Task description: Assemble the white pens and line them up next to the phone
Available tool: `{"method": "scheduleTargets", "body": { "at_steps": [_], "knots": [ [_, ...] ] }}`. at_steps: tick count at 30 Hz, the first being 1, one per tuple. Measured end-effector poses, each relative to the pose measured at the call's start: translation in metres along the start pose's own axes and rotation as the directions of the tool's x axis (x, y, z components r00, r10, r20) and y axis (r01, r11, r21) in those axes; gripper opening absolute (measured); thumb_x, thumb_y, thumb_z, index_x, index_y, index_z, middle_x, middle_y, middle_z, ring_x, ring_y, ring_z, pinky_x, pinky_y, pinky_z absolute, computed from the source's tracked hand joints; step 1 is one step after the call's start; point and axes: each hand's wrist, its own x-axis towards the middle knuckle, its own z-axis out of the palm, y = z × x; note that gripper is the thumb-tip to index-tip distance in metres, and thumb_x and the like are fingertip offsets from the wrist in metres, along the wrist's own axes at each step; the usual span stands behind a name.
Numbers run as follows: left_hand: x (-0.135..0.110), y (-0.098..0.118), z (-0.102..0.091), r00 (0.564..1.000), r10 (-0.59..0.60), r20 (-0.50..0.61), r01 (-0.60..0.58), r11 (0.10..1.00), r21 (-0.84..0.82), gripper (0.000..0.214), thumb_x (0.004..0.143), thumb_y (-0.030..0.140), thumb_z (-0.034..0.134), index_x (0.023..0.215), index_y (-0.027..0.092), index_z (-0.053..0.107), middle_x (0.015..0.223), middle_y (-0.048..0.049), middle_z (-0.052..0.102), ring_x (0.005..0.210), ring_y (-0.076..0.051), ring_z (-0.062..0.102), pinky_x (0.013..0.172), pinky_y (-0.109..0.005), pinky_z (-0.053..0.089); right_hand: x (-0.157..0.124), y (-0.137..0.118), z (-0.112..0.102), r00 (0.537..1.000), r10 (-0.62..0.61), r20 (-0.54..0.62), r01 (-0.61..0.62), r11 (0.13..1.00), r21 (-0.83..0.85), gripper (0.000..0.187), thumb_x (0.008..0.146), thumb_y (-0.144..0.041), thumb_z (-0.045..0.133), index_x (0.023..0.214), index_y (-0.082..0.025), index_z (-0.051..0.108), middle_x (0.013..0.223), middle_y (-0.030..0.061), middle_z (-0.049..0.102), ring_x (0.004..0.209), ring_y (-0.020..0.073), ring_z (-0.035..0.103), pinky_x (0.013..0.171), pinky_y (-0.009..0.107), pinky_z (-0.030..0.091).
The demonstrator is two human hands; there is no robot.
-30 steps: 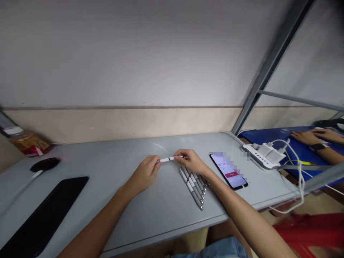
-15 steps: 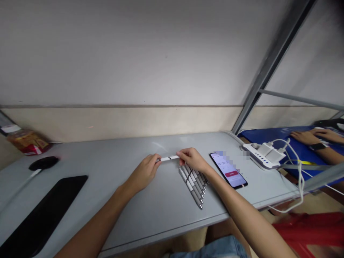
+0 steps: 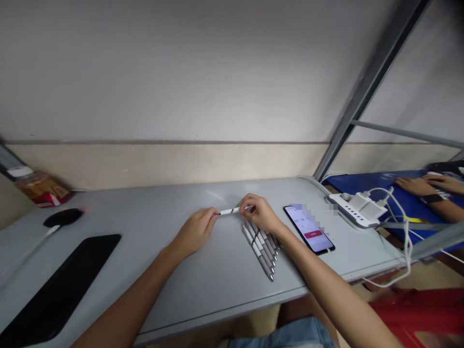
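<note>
A white pen [image 3: 230, 211] with a dark band is held level just above the grey table [image 3: 152, 251]. My left hand [image 3: 195, 231] pinches its left end and my right hand [image 3: 260, 213] pinches its right end, fingers closed on it. Under my right wrist lies a row of several similar white and silver pens [image 3: 261, 245], side by side, tips toward me.
A lit phone [image 3: 309, 228] lies right of the pens. A white power strip [image 3: 357, 210] with chargers and cables sits at the table's right end. A black keyboard [image 3: 54, 286] and black mouse [image 3: 62, 217] are left. Another person's hands [image 3: 424, 184] rest on a blue surface.
Both hands still hold the pen; its right end has risen slightly and my right hand has shifted a little up and away. The view has shifted slightly.
</note>
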Motion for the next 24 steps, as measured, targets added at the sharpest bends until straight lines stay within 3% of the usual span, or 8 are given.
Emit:
{"method": "scheduleTargets", "body": {
  "at_steps": [4, 9, 12, 18, 24],
  "knots": [
    [0.0, -0.001, -0.001, 0.999, -0.027, -0.02, 0.027, 0.999, 0.02, 0.032, 0.098, 0.034, 0.03, 0.087, 0.02, 0.056, 0.078, -0.0023, 0.06, 0.072, -0.017, 0.056, 0.07, -0.031, 0.044, 0.001, 0.004, -0.001, 0.998, -0.063, -0.018, 0.059, 0.988, -0.146, 0.029, 0.075, -0.002, 0.057, 0.097, -0.018, 0.067, 0.092, 0.0053, 0.065, 0.082, 0.0159, 0.057, 0.072, 0.027, 0.043],
    [0.001, -0.005, -0.006, 1.0, 0.003, -0.026, -0.003, 1.0, -0.002, 0.033, 0.096, 0.03, 0.032, 0.117, 0.024, 0.057, 0.103, -0.0043, 0.068, 0.092, -0.019, 0.062, 0.084, -0.034, 0.046, 0.001, 0.015, -0.01, 0.993, -0.117, 0.015, 0.115, 0.943, -0.313, 0.024, 0.082, -0.007, 0.058, 0.1, -0.018, 0.069, 0.095, 0.0084, 0.067, 0.089, 0.0197, 0.057, 0.082, 0.032, 0.043],
    [0.001, -0.012, -0.007, 1.0, -0.015, -0.012, 0.016, 1.0, 0.026, 0.034, 0.096, 0.029, 0.031, 0.116, 0.024, 0.058, 0.1, -0.0049, 0.069, 0.09, -0.02, 0.063, 0.082, -0.034, 0.047, 0.001, 0.023, -0.017, 0.993, -0.118, 0.011, 0.114, 0.922, -0.369, 0.024, 0.084, -0.009, 0.057, 0.102, -0.017, 0.07, 0.098, 0.0098, 0.068, 0.091, 0.0207, 0.057, 0.082, 0.033, 0.044],
    [0.001, -0.019, -0.005, 0.999, -0.026, -0.035, 0.029, 0.997, 0.068, 0.031, 0.096, 0.03, 0.032, 0.112, 0.023, 0.058, 0.098, -0.005, 0.068, 0.091, -0.02, 0.063, 0.082, -0.035, 0.047, 0.001, 0.027, -0.023, 0.992, -0.126, -0.006, 0.114, 0.913, -0.392, 0.024, 0.087, -0.013, 0.056, 0.105, -0.019, 0.071, 0.099, 0.0106, 0.069, 0.091, 0.0213, 0.058, 0.082, 0.035, 0.044],
    [0.001, -0.008, -0.003, 1.0, 0.0, -0.014, 0.001, 1.0, 0.025, 0.029, 0.096, 0.029, 0.032, 0.111, 0.024, 0.057, 0.096, -0.0047, 0.067, 0.09, -0.02, 0.062, 0.083, -0.035, 0.046, 0.001, 0.02, -0.012, 0.984, -0.173, 0.046, 0.179, 0.931, -0.319, 0.023, 0.088, -0.017, 0.057, 0.106, -0.02, 0.071, 0.098, 0.0098, 0.069, 0.089, 0.0207, 0.057, 0.084, 0.035, 0.043]
  ]
}}
